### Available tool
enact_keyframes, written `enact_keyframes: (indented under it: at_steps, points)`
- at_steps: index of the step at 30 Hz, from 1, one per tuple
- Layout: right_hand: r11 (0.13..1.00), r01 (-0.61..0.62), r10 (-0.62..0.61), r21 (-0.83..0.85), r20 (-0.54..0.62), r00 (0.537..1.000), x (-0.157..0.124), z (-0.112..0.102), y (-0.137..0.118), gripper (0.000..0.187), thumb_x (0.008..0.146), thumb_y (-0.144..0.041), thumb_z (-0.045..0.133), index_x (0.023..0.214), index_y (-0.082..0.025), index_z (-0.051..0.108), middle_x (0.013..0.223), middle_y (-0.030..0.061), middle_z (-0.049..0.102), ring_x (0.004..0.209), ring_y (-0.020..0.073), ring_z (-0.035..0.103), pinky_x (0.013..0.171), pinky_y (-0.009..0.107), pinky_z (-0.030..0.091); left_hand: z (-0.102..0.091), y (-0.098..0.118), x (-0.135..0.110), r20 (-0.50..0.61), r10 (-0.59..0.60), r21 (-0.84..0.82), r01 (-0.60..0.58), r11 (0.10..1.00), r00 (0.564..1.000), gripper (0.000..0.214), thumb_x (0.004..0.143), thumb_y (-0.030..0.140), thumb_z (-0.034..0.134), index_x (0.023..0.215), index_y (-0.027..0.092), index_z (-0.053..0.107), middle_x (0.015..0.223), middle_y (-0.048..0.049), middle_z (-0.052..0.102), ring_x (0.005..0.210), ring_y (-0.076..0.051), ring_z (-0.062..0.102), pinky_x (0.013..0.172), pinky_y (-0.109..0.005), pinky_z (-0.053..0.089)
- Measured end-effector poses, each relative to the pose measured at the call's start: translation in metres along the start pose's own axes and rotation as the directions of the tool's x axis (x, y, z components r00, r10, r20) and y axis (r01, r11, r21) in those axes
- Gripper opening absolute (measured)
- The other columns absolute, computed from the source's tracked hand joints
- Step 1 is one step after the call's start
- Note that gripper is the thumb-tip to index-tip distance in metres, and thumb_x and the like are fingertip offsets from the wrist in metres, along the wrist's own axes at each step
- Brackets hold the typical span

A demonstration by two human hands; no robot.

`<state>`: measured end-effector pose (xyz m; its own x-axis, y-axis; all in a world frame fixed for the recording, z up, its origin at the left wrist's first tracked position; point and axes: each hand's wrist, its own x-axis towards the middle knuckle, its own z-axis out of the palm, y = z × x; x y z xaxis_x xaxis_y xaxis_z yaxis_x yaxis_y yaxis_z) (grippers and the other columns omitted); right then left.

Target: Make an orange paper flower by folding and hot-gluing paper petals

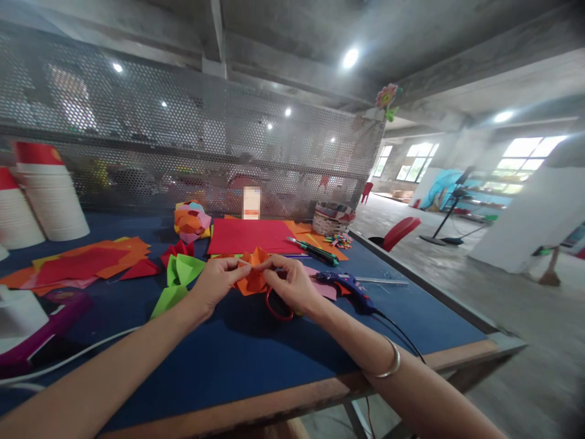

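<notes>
Both my hands pinch a folded piece of orange paper (254,281) above the blue tabletop. My left hand (218,283) grips its left side between thumb and fingers. On the opposite side, my right hand (292,283) is closed on it, a bangle on that forearm. Under my right hand lies a pair of scissors with red handles (280,306), partly hidden. Folded green paper (183,272) rests just beyond my left wrist, beside a red folded piece (177,251). A blue glue gun (350,289) lies to the right of my right hand.
Behind my hands are red sheets (256,236) and a green utility knife (320,253). A paper ball (192,221), a woven basket (333,218) and loose coloured sheets (86,263) stand or lie around. Stacked paper cups (55,195) and a purple tape dispenser (41,332) are at left.
</notes>
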<state>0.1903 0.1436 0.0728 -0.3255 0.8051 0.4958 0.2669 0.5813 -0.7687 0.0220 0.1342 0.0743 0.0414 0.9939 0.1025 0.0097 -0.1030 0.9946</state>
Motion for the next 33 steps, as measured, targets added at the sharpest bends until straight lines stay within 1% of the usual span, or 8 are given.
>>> enact_keyframes:
  at_steps: [3, 8, 11, 13, 19, 23, 29, 33]
  points:
    - [0.999, -0.034, 0.034, -0.008, 0.008, 0.999, 0.0, 0.0, -0.001, 0.016, 0.081, -0.024, 0.056, 0.077, -0.014, 0.068, 0.072, 0.0025, 0.068, 0.064, 0.0121, 0.058, 0.059, 0.023, 0.044, -0.001, -0.003, 0.002, -0.016, 0.09, 0.083, -0.088, 0.993, 0.996, 0.027, 0.06, 0.041, 0.074, 0.068, 0.015, 0.072, 0.066, -0.0016, 0.068, 0.064, -0.014, 0.057, 0.064, -0.026, 0.042]
    - [0.997, -0.083, 0.083, 0.0, -0.011, 0.996, 0.003, 0.002, 0.006, 0.007, 0.076, -0.022, 0.062, 0.077, -0.016, 0.064, 0.073, 0.0016, 0.067, 0.066, 0.0121, 0.059, 0.062, 0.024, 0.045, -0.001, -0.005, 0.003, 0.018, 0.179, 0.19, -0.179, 0.965, 0.984, 0.025, 0.065, 0.041, 0.069, 0.069, 0.016, 0.072, 0.064, -0.0002, 0.067, 0.061, -0.014, 0.056, 0.06, -0.025, 0.041]
    - [0.991, -0.125, 0.126, 0.05, -0.013, 0.992, 0.004, 0.003, 0.01, 0.01, 0.077, -0.022, 0.062, 0.085, -0.017, 0.062, 0.077, 0.0018, 0.068, 0.067, 0.0124, 0.061, 0.064, 0.024, 0.047, -0.001, -0.004, 0.002, 0.026, 0.231, 0.235, -0.231, 0.944, 0.973, 0.024, 0.066, 0.041, 0.067, 0.069, 0.017, 0.071, 0.065, -0.0006, 0.068, 0.061, -0.015, 0.057, 0.059, -0.025, 0.043]
    - [0.99, -0.14, 0.14, 0.024, 0.01, 0.99, 0.003, 0.002, 0.01, 0.011, 0.079, -0.021, 0.061, 0.088, -0.016, 0.063, 0.078, 0.0029, 0.069, 0.068, 0.0131, 0.063, 0.064, 0.024, 0.047, -0.002, -0.003, 0.002, 0.03, 0.245, 0.263, -0.244, 0.933, 0.969, 0.026, 0.067, 0.042, 0.066, 0.071, 0.017, 0.071, 0.066, -0.0015, 0.07, 0.062, -0.016, 0.059, 0.06, -0.025, 0.044]
    - [0.973, 0.005, 0.001, -0.233, 0.025, 1.0, 0.0, -0.001, 0.007, 0.012, 0.08, -0.011, 0.056, 0.079, -0.015, 0.067, 0.071, 0.002, 0.068, 0.062, 0.0115, 0.058, 0.058, 0.021, 0.041, -0.005, -0.009, 0.005, 0.116, 0.31, 0.427, -0.329, 0.842, 0.944, 0.026, 0.072, 0.042, 0.063, 0.071, 0.018, 0.071, 0.07, -0.0028, 0.072, 0.067, -0.018, 0.062, 0.065, -0.026, 0.046]
    - [0.934, 0.077, -0.076, -0.349, 0.018, 0.997, -0.003, 0.001, 0.007, 0.013, 0.08, -0.009, 0.057, 0.078, -0.016, 0.067, 0.068, 0.0007, 0.066, 0.059, 0.0103, 0.054, 0.056, 0.021, 0.037, -0.007, -0.013, 0.008, 0.14, 0.343, 0.514, -0.364, 0.776, 0.929, 0.028, 0.077, 0.044, 0.059, 0.069, 0.018, 0.067, 0.068, -0.0022, 0.071, 0.064, -0.017, 0.062, 0.061, -0.026, 0.044]
    - [0.927, 0.115, -0.107, -0.356, 0.044, 0.993, -0.004, 0.004, 0.007, 0.011, 0.082, -0.012, 0.057, 0.079, -0.017, 0.066, 0.073, 0.0021, 0.068, 0.06, 0.0113, 0.055, 0.058, 0.022, 0.038, -0.001, -0.006, -0.001, 0.137, 0.429, 0.675, -0.401, 0.619, 0.893, 0.019, 0.081, 0.031, 0.053, 0.067, 0.019, 0.059, 0.064, -0.0011, 0.066, 0.058, -0.016, 0.058, 0.057, -0.026, 0.04]
    - [0.946, 0.094, -0.093, -0.309, 0.016, 0.996, -0.003, 0.004, 0.007, 0.012, 0.082, -0.012, 0.056, 0.081, -0.018, 0.066, 0.074, 0.0021, 0.068, 0.063, 0.0125, 0.057, 0.06, 0.023, 0.04, 0.001, -0.003, -0.005, 0.119, 0.474, 0.691, -0.416, 0.591, 0.873, 0.02, 0.084, 0.032, 0.052, 0.069, 0.02, 0.058, 0.066, -0.0009, 0.066, 0.06, -0.016, 0.06, 0.06, -0.026, 0.042]
